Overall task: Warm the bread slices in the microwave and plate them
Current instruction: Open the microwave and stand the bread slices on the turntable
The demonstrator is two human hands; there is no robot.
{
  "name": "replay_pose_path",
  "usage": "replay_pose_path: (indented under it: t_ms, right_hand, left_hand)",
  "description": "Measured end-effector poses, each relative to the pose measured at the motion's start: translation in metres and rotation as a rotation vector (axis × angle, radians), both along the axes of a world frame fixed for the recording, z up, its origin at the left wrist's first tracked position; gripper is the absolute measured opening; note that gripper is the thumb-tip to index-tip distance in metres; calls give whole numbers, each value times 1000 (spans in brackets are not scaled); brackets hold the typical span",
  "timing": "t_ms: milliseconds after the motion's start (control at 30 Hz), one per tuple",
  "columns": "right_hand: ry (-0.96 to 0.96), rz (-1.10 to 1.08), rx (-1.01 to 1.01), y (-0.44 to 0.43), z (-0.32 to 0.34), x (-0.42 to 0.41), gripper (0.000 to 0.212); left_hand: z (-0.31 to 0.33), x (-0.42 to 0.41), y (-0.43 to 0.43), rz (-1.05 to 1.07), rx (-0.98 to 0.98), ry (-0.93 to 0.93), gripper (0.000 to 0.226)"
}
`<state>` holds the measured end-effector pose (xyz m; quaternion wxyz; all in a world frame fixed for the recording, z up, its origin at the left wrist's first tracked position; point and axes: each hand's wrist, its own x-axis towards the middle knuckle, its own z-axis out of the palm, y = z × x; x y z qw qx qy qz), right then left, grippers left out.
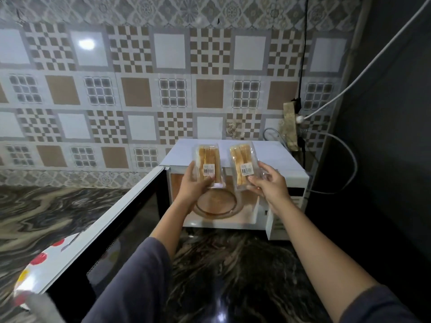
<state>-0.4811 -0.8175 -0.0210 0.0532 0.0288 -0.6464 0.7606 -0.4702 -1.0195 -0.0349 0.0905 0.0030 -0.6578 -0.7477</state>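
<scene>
A white microwave (275,164) stands on the marble counter with its door (112,231) swung wide open to the left. Inside, the round glass turntable (215,206) lies bare. My left hand (194,181) holds a clear plastic pack of bread slices (208,159) in front of the oven's top edge. My right hand (268,185) holds a second pack of bread slices (242,166) just to the right of the first. Both packs carry a barcode label and are raised above the cavity opening.
A white plate with red and yellow spots (37,264) sits at the lower left, partly behind the door. A wall socket with plugs and cables (296,117) hangs behind the microwave at right. Dark marble counter (221,264) spreads in front.
</scene>
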Motion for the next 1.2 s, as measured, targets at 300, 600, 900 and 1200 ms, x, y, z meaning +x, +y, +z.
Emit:
replay_pose_path:
  t_ms: [300, 600, 900, 1200]
  right_hand:
    - [-8, -100, -77, -1, -95, 112, 57]
    - [-260, -193, -33, 15, -201, 164, 56]
    - [-361, -202, 85, 31, -236, 136, 56]
    - [-319, -334, 679, 41, -236, 120, 48]
  left_hand:
    - [-88, 97, 6, -13, 5, -74, 82]
    - [-182, 147, 22, 20, -27, -185, 69]
    - [-226, 129, 31, 50, -129, -224, 75]
    - [-234, 113, 29, 175, -518, -305, 81]
